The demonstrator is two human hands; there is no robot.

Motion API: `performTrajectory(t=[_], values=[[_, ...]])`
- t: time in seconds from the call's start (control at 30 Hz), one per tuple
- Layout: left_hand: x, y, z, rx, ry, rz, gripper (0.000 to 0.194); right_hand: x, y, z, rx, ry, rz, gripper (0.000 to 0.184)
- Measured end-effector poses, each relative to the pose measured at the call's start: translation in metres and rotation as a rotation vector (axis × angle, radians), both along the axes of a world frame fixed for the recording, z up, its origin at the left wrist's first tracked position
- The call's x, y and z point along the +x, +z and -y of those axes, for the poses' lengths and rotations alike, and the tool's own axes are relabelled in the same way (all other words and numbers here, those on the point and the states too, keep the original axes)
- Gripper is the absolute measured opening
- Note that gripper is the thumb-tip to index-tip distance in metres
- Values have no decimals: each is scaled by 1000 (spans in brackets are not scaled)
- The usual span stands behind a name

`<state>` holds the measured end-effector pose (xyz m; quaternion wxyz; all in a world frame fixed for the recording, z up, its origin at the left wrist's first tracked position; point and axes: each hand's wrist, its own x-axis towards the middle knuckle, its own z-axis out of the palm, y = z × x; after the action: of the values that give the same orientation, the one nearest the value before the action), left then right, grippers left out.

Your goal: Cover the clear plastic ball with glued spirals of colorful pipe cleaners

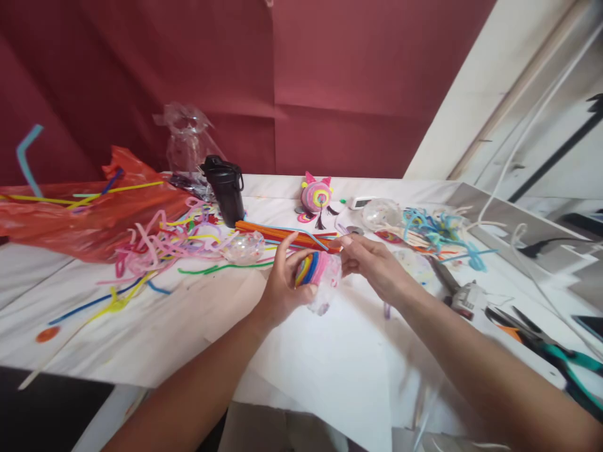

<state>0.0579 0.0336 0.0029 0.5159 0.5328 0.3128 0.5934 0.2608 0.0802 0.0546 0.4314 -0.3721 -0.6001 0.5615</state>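
In the head view my left hand (279, 290) is closed around a clear plastic ball (323, 300) over the white paper. Bands of fuzzy pipe cleaner (311, 270) in yellow, blue and pink cover the ball's left part; its right part is bare. My right hand (374, 263) pinches at the ball's upper right edge, beside the pink band. What sits between those fingertips is hidden. Behind both hands lies a bundle of orange and red pipe cleaners (287, 235). A finished-looking pink ball figure (316, 196) with pointed ears stands at the back.
Tangled pink and purple pipe cleaners (146, 248), another clear ball (244, 248) and a black bottle (226, 191) are on the left, near a red plastic bag (94, 220). On the right lie blue pipe cleaners (431, 226), a glue gun (464, 298) and green-handled scissors (556, 351).
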Motion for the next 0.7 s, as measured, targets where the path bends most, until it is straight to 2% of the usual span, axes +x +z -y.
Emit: performTrajectory(t=[0.17, 0.27, 0.37, 0.47, 0.6, 0.7], values=[[-3, 16, 6, -43, 68, 110, 121, -22, -9, -33, 35, 18, 34, 58], [-8, 32, 16, -37, 119, 133, 124, -36, -16, -48, 144, 11, 104, 47], [-24, 45, 35, -14, 201, 91, 120, -56, -24, -55, 252, 87, 214, 28], [-53, 55, 61, 13, 361, 45, 102, -84, -29, -48, 394, 213, 390, 12], [-96, 66, 97, 70, 629, 115, 69, -129, -31, -15, 638, 420, 656, 26], [-125, 64, 121, 52, 839, 91, 61, -164, -33, 12, 801, 523, 841, 27]])
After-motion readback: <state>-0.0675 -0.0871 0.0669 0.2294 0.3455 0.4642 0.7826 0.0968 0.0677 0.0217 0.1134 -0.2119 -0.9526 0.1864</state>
